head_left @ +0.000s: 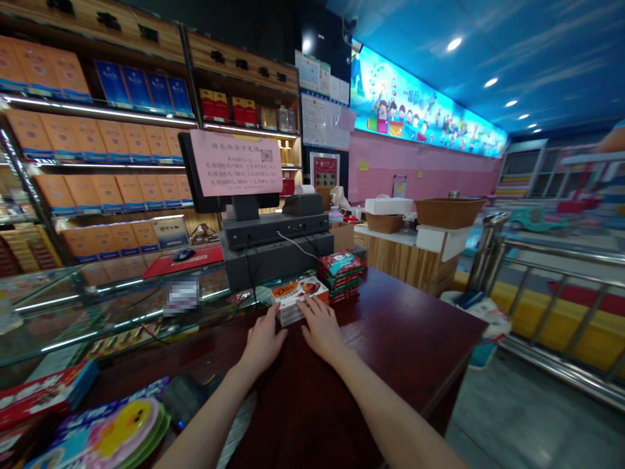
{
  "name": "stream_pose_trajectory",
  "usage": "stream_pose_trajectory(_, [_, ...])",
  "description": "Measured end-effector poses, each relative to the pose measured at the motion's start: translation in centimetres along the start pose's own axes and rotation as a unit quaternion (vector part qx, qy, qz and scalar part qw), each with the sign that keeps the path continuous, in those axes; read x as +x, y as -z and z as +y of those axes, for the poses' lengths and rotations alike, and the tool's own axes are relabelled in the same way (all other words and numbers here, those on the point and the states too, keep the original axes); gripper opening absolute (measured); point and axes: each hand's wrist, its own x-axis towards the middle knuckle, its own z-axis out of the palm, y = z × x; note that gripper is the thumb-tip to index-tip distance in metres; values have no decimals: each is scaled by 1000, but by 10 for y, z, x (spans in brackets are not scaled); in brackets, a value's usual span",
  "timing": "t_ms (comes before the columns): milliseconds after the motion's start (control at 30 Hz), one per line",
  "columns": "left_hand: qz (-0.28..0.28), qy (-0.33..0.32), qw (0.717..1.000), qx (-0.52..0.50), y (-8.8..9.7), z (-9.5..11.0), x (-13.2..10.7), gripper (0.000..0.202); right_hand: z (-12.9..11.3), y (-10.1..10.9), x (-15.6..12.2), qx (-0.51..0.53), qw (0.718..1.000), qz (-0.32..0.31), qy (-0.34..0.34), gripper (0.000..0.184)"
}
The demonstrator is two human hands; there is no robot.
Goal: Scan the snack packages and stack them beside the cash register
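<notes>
Pink-walled shop interior [420,169] surrounds a dark red wooden table [390,326], where a stack of red-and-green packets [340,277] stands just beyond a small orange-and-white carton [297,299]. Both hands lie open and flat, fingers spread and not gripping: the left hand [263,339] touches the carton's near edge, the right hand [319,329] its top.

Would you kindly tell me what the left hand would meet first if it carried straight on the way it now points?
Most likely the orange-and-white box, whose near corner lies right at the fingertips of the left hand. Depth is unclear here, so they may already be touching it.
</notes>
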Motion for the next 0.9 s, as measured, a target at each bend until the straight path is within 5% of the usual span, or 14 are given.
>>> stream_pose_trajectory(533, [15,25,999,41,33,-11,-20,58,-12,9,2,-4,1000,-2,16,61])
stream_pose_trajectory(900, [62,26,994,85,75,-50,-45,48,-49,9,6,16,998,-24,49,61])
